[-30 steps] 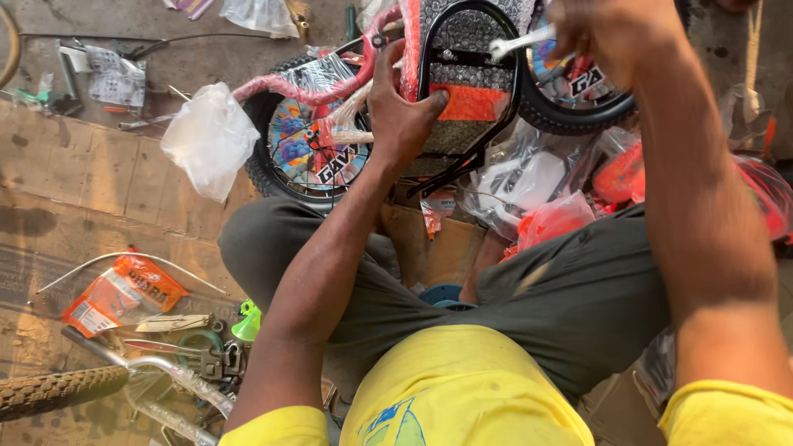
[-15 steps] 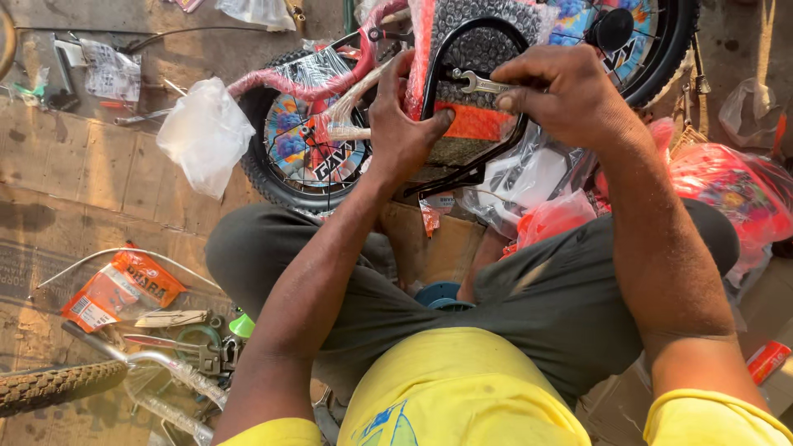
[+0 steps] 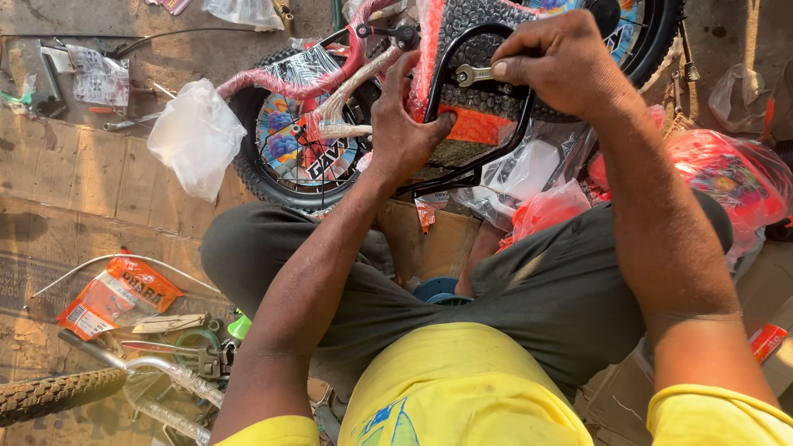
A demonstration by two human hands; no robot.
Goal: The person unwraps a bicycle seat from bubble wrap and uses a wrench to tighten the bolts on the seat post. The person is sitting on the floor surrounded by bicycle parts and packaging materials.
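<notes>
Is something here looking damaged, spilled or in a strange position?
Nothing looks damaged or spilled. The floor is cluttered: a torn orange packet, loose plastic bags and tools lie scattered. The left hand steadies the small bike; the right hand holds a wrench.

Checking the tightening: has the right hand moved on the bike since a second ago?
Yes. The right hand came down and left onto the black guard, now gripping a spanner against it.

The right hand [image 3: 562, 66] covers most of the wrench [image 3: 472, 75]; only its ring end shows left of the fingers [image 3: 504, 68]. Above them, the rear wheel [image 3: 652, 37] runs off the top edge.
</notes>
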